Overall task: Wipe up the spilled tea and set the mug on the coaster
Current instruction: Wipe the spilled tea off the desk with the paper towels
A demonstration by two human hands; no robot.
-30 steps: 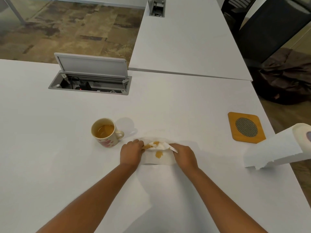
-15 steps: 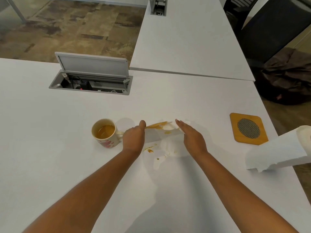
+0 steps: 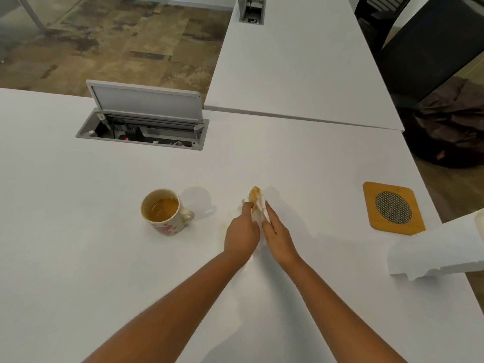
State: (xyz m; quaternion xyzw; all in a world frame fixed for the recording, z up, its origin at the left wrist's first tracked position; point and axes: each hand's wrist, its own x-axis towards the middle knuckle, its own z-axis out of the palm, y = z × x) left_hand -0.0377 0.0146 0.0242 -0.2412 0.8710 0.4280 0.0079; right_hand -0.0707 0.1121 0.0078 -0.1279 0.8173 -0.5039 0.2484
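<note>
A cream mug (image 3: pixel 165 211) with red hearts stands upright on the white table (image 3: pixel 78 231), half full of tea, handle to the right. Right of it, my left hand (image 3: pixel 242 235) and my right hand (image 3: pixel 279 238) press together around a tea-stained white paper towel (image 3: pixel 258 204), bunched upright between the fingers. Faint tea smears (image 3: pixel 230 218) show on the table beside my left hand. The orange wooden coaster (image 3: pixel 392 208) with a dark mesh centre lies far right, with nothing on it.
A paper towel roll (image 3: pixel 442 248) lies at the right table edge, near the coaster. An open cable box (image 3: pixel 142 127) with a raised grey lid sits at the back left. A second white table (image 3: pixel 296 56) adjoins behind. Dark chairs (image 3: pixel 432 48) stand at the right.
My hands have come together from either side, gathering the spread towel into a bunch. The tea drops seen on the table half a second ago are now mostly covered or reduced to faint smears.
</note>
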